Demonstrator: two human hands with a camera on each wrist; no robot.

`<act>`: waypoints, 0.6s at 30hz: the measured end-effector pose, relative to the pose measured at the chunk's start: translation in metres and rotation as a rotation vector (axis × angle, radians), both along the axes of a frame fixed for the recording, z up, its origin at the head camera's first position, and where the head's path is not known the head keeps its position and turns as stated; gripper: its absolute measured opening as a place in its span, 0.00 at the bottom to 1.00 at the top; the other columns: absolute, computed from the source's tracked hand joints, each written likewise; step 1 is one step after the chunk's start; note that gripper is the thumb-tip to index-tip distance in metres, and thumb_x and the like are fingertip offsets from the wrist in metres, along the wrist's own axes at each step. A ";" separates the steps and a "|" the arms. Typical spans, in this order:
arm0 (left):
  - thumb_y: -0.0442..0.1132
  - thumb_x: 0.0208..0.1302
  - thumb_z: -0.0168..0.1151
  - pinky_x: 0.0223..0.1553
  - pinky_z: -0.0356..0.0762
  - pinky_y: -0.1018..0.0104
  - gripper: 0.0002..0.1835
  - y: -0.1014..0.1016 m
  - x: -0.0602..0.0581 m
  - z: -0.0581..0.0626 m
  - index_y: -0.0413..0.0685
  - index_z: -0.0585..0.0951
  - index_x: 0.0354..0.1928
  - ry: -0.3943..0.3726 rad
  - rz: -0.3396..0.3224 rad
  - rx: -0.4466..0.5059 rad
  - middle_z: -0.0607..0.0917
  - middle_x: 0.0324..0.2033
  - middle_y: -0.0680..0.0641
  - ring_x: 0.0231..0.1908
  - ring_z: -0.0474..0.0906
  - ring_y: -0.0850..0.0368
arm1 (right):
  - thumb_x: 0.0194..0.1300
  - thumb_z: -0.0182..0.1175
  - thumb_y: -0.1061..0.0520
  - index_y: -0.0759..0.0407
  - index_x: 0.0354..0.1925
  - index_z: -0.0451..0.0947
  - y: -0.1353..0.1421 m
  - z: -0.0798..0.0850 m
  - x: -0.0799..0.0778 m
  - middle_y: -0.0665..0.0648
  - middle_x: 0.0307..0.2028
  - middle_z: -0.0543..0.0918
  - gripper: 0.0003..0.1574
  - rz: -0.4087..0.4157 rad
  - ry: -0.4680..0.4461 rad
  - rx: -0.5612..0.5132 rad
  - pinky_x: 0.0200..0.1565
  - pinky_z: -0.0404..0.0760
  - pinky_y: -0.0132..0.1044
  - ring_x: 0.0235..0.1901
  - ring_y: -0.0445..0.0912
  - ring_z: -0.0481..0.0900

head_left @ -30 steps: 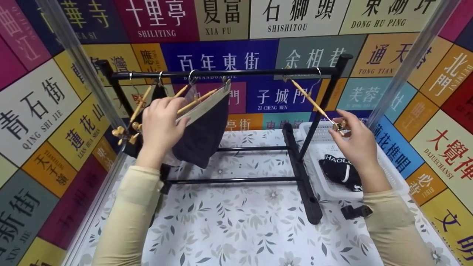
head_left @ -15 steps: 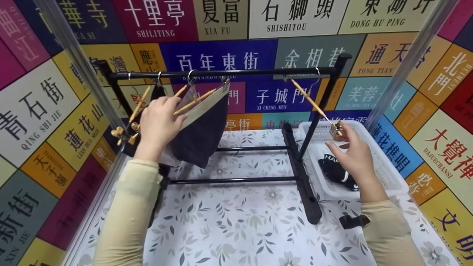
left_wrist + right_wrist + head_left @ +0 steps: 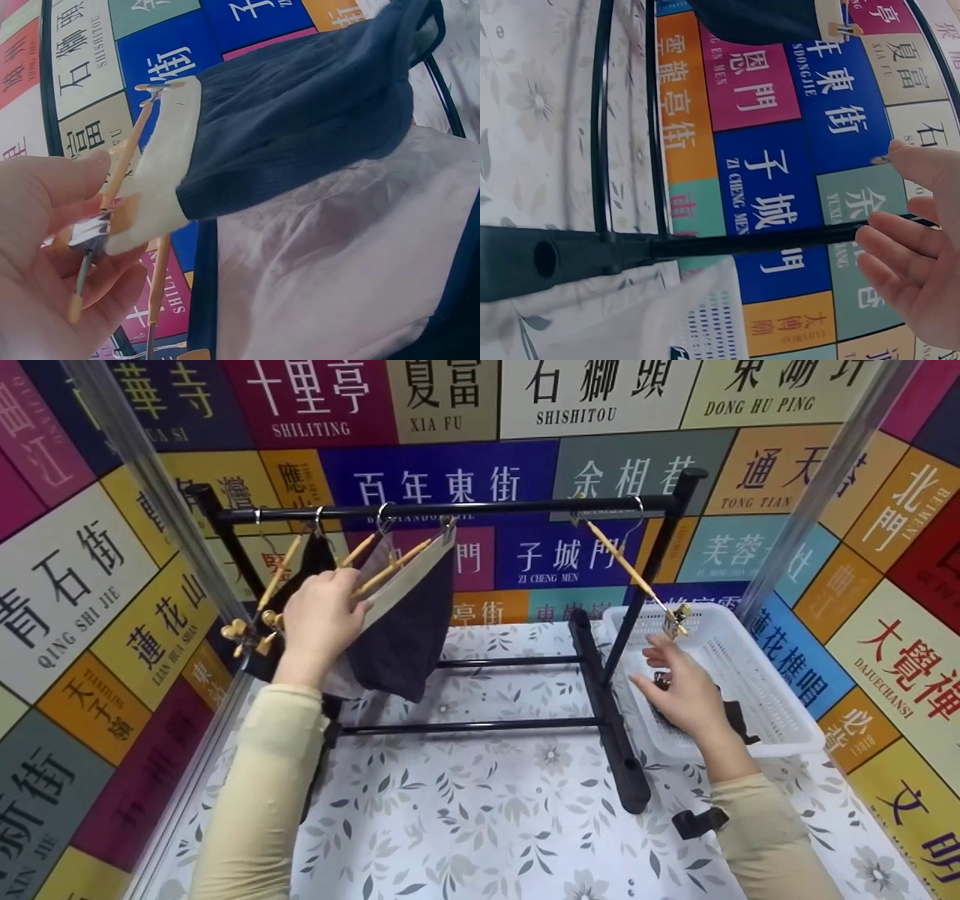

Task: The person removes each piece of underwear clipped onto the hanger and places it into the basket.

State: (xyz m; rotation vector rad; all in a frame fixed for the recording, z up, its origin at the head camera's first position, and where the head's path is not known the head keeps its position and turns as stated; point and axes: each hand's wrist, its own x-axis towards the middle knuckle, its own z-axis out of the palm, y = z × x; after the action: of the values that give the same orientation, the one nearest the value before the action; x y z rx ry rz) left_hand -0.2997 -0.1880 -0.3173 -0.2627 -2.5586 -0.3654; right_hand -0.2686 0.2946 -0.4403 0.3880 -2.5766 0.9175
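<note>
My left hand [image 3: 319, 615] grips the near end of a wooden clip hanger [image 3: 409, 556] on the black rack. From it hangs a navy garment [image 3: 409, 630] with a cream waistband; its exact kind is unclear. In the left wrist view, thumb and fingers lie around the metal clip [image 3: 91, 231] at the waistband's corner. My right hand [image 3: 682, 690] is over the white basket, loosely bent and holding nothing. Just above its fingertips, apart from them, is the near clip [image 3: 677, 621] of a bare wooden hanger [image 3: 622, 559].
The rack's top bar [image 3: 510, 508] carries other hangers at the left, one with gold clips [image 3: 247, 636]. A white basket [image 3: 799, 712] stands at the right with black cloth [image 3: 739, 721] in it. A patterned cloth [image 3: 487, 802] covers the table.
My right hand has let go of the bare hanger's clip and dropped lower, over the basket. My left hand stays at the navy garment's hanger.
</note>
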 end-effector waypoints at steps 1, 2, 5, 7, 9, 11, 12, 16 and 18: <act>0.40 0.60 0.69 0.36 0.75 0.41 0.12 0.000 0.000 -0.001 0.42 0.81 0.43 -0.008 0.004 0.000 0.84 0.36 0.39 0.37 0.79 0.37 | 0.65 0.67 0.56 0.65 0.68 0.64 -0.002 -0.002 0.000 0.69 0.54 0.79 0.39 0.004 -0.009 0.008 0.49 0.78 0.57 0.51 0.63 0.79; 0.40 0.61 0.68 0.36 0.75 0.41 0.11 -0.001 0.000 -0.001 0.42 0.81 0.42 -0.017 0.007 0.002 0.84 0.36 0.39 0.37 0.80 0.37 | 0.65 0.67 0.56 0.65 0.68 0.64 -0.004 -0.003 -0.001 0.69 0.54 0.80 0.39 0.009 -0.016 0.010 0.50 0.78 0.56 0.51 0.62 0.79; 0.39 0.62 0.66 0.36 0.75 0.41 0.09 -0.001 -0.001 -0.002 0.42 0.82 0.42 -0.048 0.012 0.014 0.85 0.37 0.39 0.37 0.81 0.37 | 0.64 0.67 0.56 0.64 0.68 0.65 -0.010 -0.007 -0.001 0.68 0.54 0.80 0.39 0.022 -0.027 0.016 0.50 0.78 0.55 0.52 0.61 0.79; 0.39 0.64 0.65 0.36 0.76 0.42 0.09 -0.001 -0.001 -0.003 0.42 0.83 0.42 -0.058 0.013 0.017 0.85 0.38 0.39 0.37 0.81 0.37 | 0.64 0.68 0.57 0.65 0.68 0.65 -0.013 -0.009 -0.002 0.67 0.53 0.80 0.39 0.029 -0.027 0.015 0.50 0.78 0.55 0.52 0.61 0.79; 0.39 0.64 0.65 0.36 0.76 0.42 0.09 0.000 -0.003 -0.003 0.41 0.84 0.42 -0.055 0.013 0.020 0.85 0.38 0.38 0.38 0.82 0.38 | 0.63 0.68 0.58 0.66 0.68 0.65 -0.017 -0.010 -0.002 0.68 0.53 0.80 0.39 0.041 -0.024 0.012 0.50 0.78 0.56 0.52 0.61 0.79; 0.38 0.65 0.64 0.37 0.77 0.42 0.09 0.000 -0.003 -0.003 0.41 0.84 0.43 -0.045 0.015 0.025 0.86 0.39 0.39 0.38 0.82 0.38 | 0.63 0.68 0.57 0.66 0.68 0.65 -0.020 -0.012 -0.003 0.68 0.53 0.80 0.40 0.050 -0.030 0.008 0.50 0.79 0.56 0.52 0.61 0.79; 0.38 0.65 0.64 0.37 0.76 0.42 0.09 0.000 -0.003 -0.003 0.41 0.84 0.42 -0.038 0.018 0.027 0.85 0.39 0.39 0.37 0.82 0.38 | 0.63 0.68 0.57 0.65 0.68 0.65 -0.022 -0.013 -0.003 0.68 0.53 0.80 0.40 0.055 -0.037 0.003 0.50 0.78 0.55 0.52 0.61 0.79; 0.38 0.65 0.63 0.35 0.76 0.42 0.08 0.001 -0.003 -0.005 0.40 0.84 0.40 -0.005 0.026 0.030 0.85 0.37 0.38 0.35 0.81 0.37 | 0.64 0.68 0.54 0.65 0.68 0.65 -0.028 -0.015 -0.004 0.67 0.54 0.80 0.40 0.072 -0.062 -0.001 0.51 0.78 0.54 0.53 0.60 0.79; 0.38 0.65 0.62 0.34 0.76 0.42 0.08 0.001 -0.003 -0.006 0.39 0.83 0.38 0.017 0.026 0.030 0.85 0.35 0.37 0.34 0.81 0.36 | 0.65 0.67 0.53 0.65 0.69 0.65 -0.031 -0.016 -0.004 0.66 0.55 0.80 0.40 0.077 -0.074 -0.005 0.52 0.77 0.54 0.53 0.60 0.79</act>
State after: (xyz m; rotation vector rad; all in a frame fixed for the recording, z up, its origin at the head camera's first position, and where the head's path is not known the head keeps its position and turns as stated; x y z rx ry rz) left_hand -0.3024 -0.1865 -0.3235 -0.2206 -2.5357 -0.3896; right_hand -0.2728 0.2638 -0.4566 0.4629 -2.6425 0.9816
